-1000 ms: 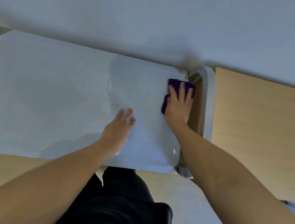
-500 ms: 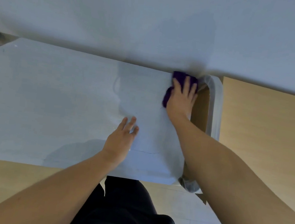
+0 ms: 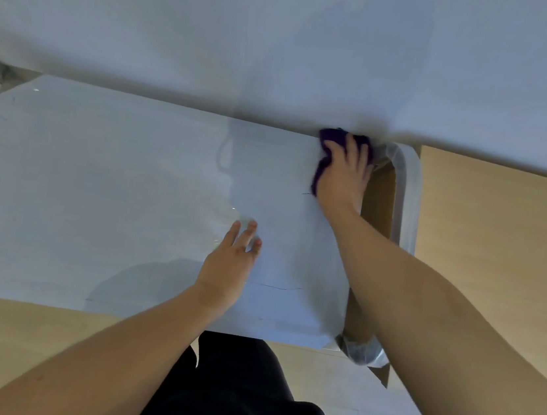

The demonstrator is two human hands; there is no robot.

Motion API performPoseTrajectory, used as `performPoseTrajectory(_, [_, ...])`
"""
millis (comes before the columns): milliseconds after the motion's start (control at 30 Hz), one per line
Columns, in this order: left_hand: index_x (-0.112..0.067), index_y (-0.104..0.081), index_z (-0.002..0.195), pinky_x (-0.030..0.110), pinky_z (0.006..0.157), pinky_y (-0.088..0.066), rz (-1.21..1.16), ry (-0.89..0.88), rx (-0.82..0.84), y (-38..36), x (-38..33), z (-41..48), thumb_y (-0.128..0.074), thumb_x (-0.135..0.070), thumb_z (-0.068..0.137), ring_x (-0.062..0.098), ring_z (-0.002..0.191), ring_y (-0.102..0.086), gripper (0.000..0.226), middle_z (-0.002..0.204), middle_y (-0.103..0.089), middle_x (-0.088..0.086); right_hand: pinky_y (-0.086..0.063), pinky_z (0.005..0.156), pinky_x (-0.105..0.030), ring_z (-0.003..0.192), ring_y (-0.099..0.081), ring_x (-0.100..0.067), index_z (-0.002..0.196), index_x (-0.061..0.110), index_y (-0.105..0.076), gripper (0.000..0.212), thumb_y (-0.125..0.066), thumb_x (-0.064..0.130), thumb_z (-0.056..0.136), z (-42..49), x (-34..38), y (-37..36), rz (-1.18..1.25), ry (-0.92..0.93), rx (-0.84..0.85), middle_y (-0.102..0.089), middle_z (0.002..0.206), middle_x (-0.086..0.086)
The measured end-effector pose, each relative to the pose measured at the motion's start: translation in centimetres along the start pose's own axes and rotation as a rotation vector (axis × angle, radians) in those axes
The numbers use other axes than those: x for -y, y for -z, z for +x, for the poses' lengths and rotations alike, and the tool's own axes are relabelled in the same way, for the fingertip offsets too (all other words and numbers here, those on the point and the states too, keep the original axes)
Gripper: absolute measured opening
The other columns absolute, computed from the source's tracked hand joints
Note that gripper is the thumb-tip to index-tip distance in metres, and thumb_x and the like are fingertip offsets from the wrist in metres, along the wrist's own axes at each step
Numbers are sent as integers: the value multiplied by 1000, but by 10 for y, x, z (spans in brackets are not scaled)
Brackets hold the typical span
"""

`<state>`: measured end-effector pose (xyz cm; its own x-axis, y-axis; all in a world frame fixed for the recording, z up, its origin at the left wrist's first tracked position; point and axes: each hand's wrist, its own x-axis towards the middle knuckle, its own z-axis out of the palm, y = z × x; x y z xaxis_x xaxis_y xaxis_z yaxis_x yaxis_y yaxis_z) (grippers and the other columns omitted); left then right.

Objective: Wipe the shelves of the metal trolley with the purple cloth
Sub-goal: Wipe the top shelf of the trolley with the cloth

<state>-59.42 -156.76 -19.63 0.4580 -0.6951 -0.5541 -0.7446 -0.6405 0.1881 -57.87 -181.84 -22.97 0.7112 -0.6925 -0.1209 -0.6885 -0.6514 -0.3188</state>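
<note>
Metal trolley first, top shelf wide, pale and shiny, filling the middle of the view, far edge close up against a plain pale wall. Light brown floor showing on the right and on the near side. Black trousers at the bottom, just by the near edge of the shelf. Curved shiny rail at the right end of the trolley. Two bare arms reaching out over the shelf. Left hand lying flat on the shelf near the middle, fingers straight and a little spread, holding nothing. Right hand in the far right corner, fingers laid out flat, pressing down on the purple cloth. Purple cloth bunched under the palm, poking out past the fingertips and the thumb side, touching the shelf right by the wall and just beside the rail
</note>
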Motion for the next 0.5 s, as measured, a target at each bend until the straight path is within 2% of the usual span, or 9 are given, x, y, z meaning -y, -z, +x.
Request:
performPoseTrajectory(167, [-19, -21, 150, 30, 95, -48, 4, -15, 0, 4, 0, -2, -59, -11, 93, 25, 149, 1, 69, 162, 8, 1, -4, 120, -52, 149, -7, -31, 140, 32, -40, 52, -44, 10, 93, 5, 21, -10, 22, -157, -19, -18, 161, -1])
performPoseTrajectory(233, [-18, -22, 150, 30, 95, -48, 3, -20, 5, 8, 0, -3, -54, -10, 96, 25, 150, 1, 64, 162, 7, 1, -4, 121, -51, 149, -6, -32, 145, 33, -33, 53, -42, 14, 96, 5, 21, -14, -24, -134, -7, -14, 162, -1])
performPoseTrajectory(367, [-16, -22, 150, 32, 96, -49, 8, -19, 28, 12, -5, -3, -51, -8, 97, 27, 149, 1, 61, 162, 9, 3, -10, 121, -48, 148, -11, -31, 151, 32, -23, 54, -37, 21, 101, -9, -7, -10, -116, -18, -47, -18, 161, -3])
performPoseTrajectory(500, [-17, -22, 151, 30, 95, -49, 34, -29, 24, 14, -7, -2, -50, -10, 98, 27, 149, 0, 61, 162, 8, 3, -9, 121, -50, 148, -10, -31, 152, 29, -23, 56, -42, 19, 99, -48, 0, -18, -63, -198, -76, -17, 161, -3])
